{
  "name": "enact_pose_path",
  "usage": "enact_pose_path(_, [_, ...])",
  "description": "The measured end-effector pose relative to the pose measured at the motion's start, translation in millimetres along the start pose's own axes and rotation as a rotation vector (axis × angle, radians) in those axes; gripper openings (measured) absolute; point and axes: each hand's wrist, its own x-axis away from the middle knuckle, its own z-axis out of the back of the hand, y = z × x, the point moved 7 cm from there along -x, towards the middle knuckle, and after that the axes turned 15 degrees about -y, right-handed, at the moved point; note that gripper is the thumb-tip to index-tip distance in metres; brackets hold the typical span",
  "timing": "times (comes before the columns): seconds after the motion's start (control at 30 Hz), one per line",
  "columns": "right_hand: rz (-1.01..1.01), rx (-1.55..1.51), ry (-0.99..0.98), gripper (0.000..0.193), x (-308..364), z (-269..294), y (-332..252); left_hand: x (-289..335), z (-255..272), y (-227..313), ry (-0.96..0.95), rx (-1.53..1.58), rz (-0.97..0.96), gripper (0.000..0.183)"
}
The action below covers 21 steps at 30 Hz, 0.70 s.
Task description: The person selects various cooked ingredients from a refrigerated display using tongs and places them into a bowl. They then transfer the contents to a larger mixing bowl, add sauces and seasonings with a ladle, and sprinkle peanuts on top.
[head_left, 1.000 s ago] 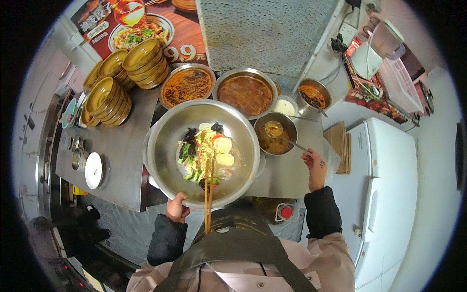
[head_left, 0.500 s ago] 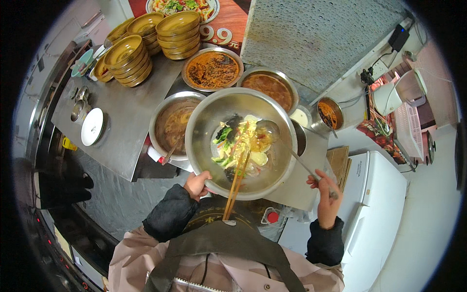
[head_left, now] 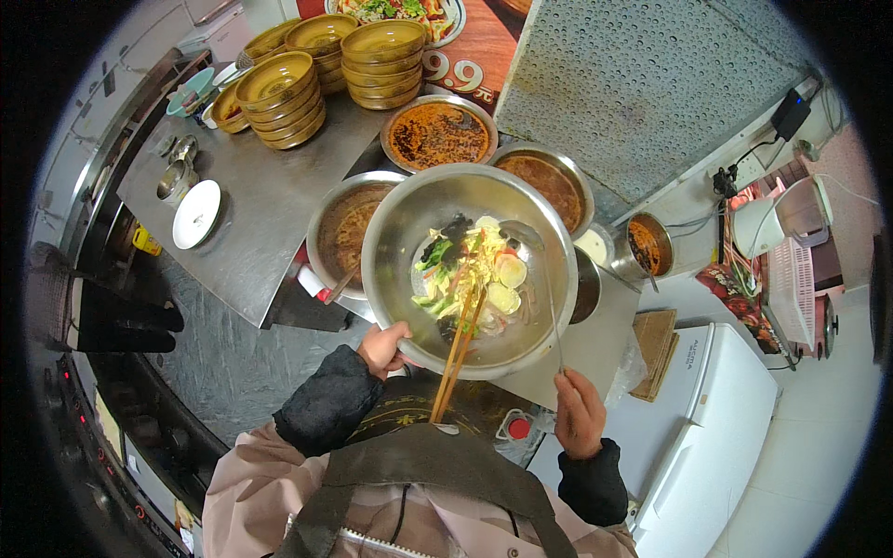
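Note:
A large steel mixing bowl (head_left: 395, 219) is tilted in front of me, with my left hand (head_left: 383, 350) closed on its near left rim. Inside lies a food mix (head_left: 465, 279) of yellow shreds, green leaves, black fungus-like pieces and pale round slices. A pair of wooden chopsticks (head_left: 453, 363) leans over the near rim, tips in the food, held by neither hand. My right hand (head_left: 579, 415) is wrapped round the handle of a steel ladle (head_left: 555, 325), just outside the rim at the near right. The ladle's head is inside the bowl, at the food's far right edge.
Behind the bowl stand basins of red chili oil (head_left: 437, 135) and brown sauce (head_left: 542, 184), with another brown basin (head_left: 349, 228) at left. Stacked yellow-brown bowls (head_left: 381, 65) and a white plate (head_left: 196, 215) occupy the steel table (head_left: 270, 200). A white freezer (head_left: 716, 400) stands right.
My right hand has come left and nearer the bowl, swinging the ladle's handle steeper. The ladle's head has turned; the yellowish liquid seen in it no longer shows. My left hand keeps its hold.

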Motion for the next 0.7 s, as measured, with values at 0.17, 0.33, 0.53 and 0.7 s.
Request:
enact_pose_path(0.17, [-0.346, -0.822, 0.395, 0.032, 16, -7, 74, 2, 14, -7, 0.148, -0.061, 0.005, 0.016])
enact_pose_path(0.33, [-0.582, -1.388, 0.647, 0.037, 41, 10, 164, 19, 12, -5, 0.182, 0.103, -0.046, 0.018])
enact_pose_path(0.53, [-0.55, -1.032, 0.491, 0.026, 49, 24, 209, 64, 66, 22, 0.167, 0.294, -0.195, 0.024])
enact_pose_path(0.7, [-0.747, -0.908, 0.455, 0.042, 61, -40, 248, 90, 161, 59, 0.289, 0.291, -0.321, 0.025])
